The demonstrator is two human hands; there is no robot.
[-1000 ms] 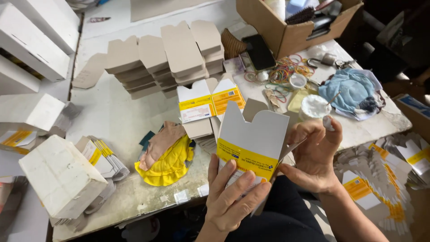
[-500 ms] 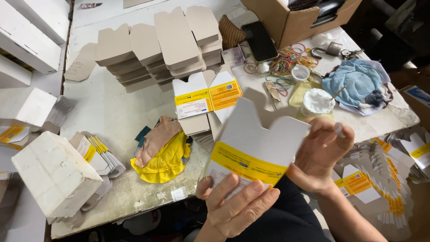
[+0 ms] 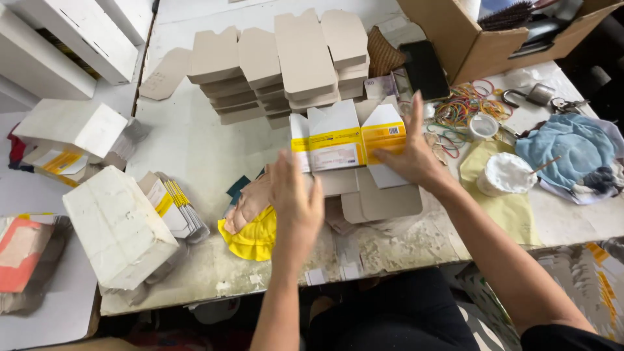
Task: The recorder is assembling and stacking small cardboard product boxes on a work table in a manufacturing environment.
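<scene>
Since a second ago I've laid the flat carton (image 3: 341, 146) on the worktop (image 3: 195, 149). Right hand (image 3: 409, 153) presses it, fingers spread; left hand (image 3: 296, 205) hovers open

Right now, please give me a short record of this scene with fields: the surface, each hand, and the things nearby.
surface: worn white table
left hand: left hand raised open above the table, holding nothing, over a yellow glove
right hand: right hand flat on the white and yellow carton blank
behind: stacks of flat brown carton blanks
right side: rubber bands, white glue pot with a stick, blue cloth, brown cardboard box
left side: white wrapped bundle
</scene>
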